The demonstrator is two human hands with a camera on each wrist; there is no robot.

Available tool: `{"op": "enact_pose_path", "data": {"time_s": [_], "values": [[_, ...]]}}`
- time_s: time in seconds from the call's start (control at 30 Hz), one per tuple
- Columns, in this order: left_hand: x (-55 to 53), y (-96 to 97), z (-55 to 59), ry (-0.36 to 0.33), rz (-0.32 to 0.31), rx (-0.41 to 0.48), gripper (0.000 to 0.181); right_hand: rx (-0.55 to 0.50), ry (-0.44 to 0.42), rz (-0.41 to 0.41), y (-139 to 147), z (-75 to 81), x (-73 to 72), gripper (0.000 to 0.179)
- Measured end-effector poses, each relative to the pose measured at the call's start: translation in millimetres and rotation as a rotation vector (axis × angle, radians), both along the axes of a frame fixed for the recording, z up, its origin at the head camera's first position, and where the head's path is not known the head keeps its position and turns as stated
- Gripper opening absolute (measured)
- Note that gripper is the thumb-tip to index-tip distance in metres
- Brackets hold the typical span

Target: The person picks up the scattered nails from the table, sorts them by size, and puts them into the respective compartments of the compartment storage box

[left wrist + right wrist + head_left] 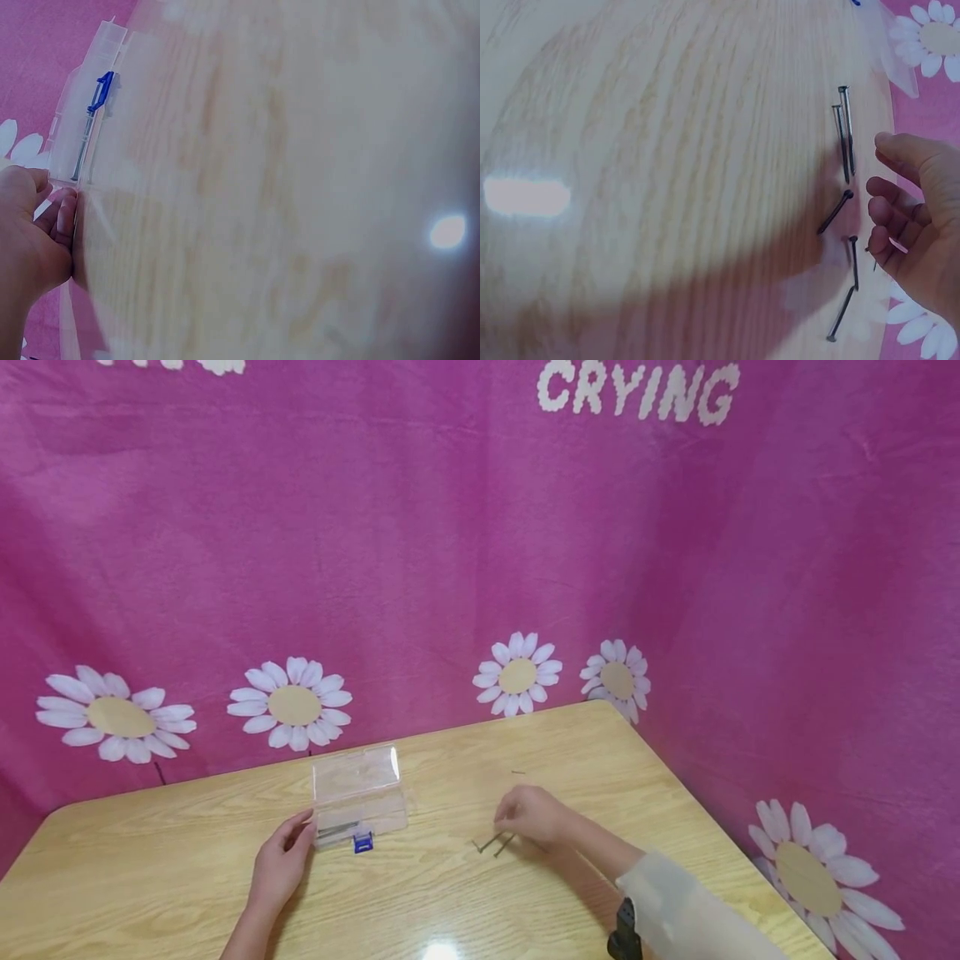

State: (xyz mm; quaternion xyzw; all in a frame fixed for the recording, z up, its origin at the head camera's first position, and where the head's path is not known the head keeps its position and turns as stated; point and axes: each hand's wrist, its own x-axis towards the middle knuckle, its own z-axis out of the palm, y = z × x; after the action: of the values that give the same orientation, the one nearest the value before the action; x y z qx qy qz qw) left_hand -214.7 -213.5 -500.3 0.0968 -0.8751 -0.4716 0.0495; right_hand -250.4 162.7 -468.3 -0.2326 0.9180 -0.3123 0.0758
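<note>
A clear plastic box point(362, 810) with a blue latch point(363, 842) stands with its lid up, long nails point(337, 830) lying inside. My left hand point(281, 864) holds the left end of this box between thumb and fingers; in the left wrist view the hand point(34, 225) is at the box's near end. Over loose nails point(489, 842) on the table hovers my right hand point(534, 814), its fingers bent. The right wrist view shows several dark nails point(845, 135) beside the hand point(922, 210), with a gap between thumb and fingers and nothing visibly held.
The wood-grain table point(405, 902) carries a single small nail point(518, 772) farther back, beyond my right hand. A pink curtain point(420, 568) with daisies hangs behind the table and along its right side.
</note>
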Motion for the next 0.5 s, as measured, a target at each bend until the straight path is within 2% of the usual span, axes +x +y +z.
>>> {"op": "enact_pose_path", "data": {"time_s": [0.23,0.5], "values": [[1.4,0.0,0.1,0.004,-0.007,-0.011,0.044,0.003,0.043,0.056,5.8,-4.3,0.4,0.007],[2.3,1.3,1.0,0.000,-0.012,-0.012,0.046,0.055,0.077,0.080,4.6,-9.6,2.6,0.008]]}}
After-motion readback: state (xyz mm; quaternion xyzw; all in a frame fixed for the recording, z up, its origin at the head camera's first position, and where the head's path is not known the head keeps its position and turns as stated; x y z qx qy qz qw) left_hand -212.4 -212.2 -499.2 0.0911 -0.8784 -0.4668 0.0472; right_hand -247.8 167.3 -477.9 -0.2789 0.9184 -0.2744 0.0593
